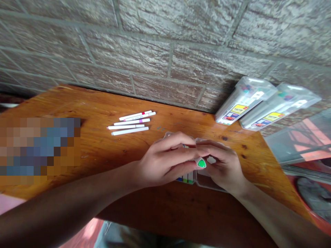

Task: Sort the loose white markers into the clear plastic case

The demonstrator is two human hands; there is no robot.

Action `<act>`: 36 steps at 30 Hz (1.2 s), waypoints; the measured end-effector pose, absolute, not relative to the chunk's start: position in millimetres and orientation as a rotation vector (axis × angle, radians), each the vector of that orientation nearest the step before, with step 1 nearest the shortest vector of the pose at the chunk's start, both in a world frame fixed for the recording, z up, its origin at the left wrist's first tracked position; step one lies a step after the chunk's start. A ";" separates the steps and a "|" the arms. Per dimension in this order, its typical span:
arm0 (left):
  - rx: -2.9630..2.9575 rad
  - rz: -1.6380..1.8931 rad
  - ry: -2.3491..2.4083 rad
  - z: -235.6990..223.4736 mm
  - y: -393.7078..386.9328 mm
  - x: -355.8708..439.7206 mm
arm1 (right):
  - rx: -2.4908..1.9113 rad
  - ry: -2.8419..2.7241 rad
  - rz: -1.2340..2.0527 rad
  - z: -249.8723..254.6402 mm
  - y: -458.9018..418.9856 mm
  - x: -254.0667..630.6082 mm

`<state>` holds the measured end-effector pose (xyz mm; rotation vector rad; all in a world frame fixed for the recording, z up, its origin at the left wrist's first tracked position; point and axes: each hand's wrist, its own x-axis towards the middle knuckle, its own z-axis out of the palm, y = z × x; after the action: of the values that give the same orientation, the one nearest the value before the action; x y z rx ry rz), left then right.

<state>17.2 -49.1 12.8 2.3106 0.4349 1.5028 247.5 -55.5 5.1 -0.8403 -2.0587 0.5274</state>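
Observation:
My left hand (165, 160) is closed, its thumb and fingers pinching a green marker (201, 163) whose white-rimmed green end faces me. My right hand (224, 165) meets it from the other side, fingers curled and fingertips touching those of the left. A small white piece shows between the right thumb and forefinger; its kind is unclear. Under both hands lies an open clear plastic case (210, 184). Its left half holds several white markers (185, 177) with coloured ends, mostly covered by my left hand.
Several loose white markers (131, 121) lie at the middle back of the wooden table (100, 100). Two clear marker cases (234, 101) with labels stand at the back right against the stone wall (150, 41). A pixelated patch covers the left of the table.

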 end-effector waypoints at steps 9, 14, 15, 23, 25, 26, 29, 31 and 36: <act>2.333 1.465 0.385 21.9 -52.6 17.9 | -0.785 -2.030 0.526 -2.5 -54.2 249.9; 2.349 1.500 0.369 17.1 -51.5 18.2 | -0.757 -2.030 0.507 -3.7 -51.7 249.4; 2.356 1.499 0.371 16.5 -51.4 18.2 | -0.755 -2.030 0.507 -3.6 -51.4 249.3; 2.368 1.491 0.371 15.2 -51.1 17.8 | -0.806 -2.046 0.517 1.1 -53.4 248.1; 2.374 1.482 0.382 15.1 -51.0 17.9 | -0.805 -2.042 0.520 2.1 -53.7 247.8; 2.373 1.479 0.389 15.1 -51.0 17.9 | -0.805 -2.039 0.520 2.4 -53.7 247.6; 2.373 1.481 0.389 15.6 -50.8 18.0 | -0.814 -2.038 0.513 3.0 -53.4 247.1; 2.372 1.491 0.381 16.1 -50.7 18.0 | -0.829 -2.040 0.510 2.9 -53.2 247.2; 2.364 1.479 0.372 16.3 -50.8 17.5 | -0.850 -2.042 0.516 2.5 -52.9 248.1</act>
<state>17.5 -50.8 16.3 2.3637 0.3719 1.4790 248.1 -52.9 2.5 -0.8498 -2.0417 0.5164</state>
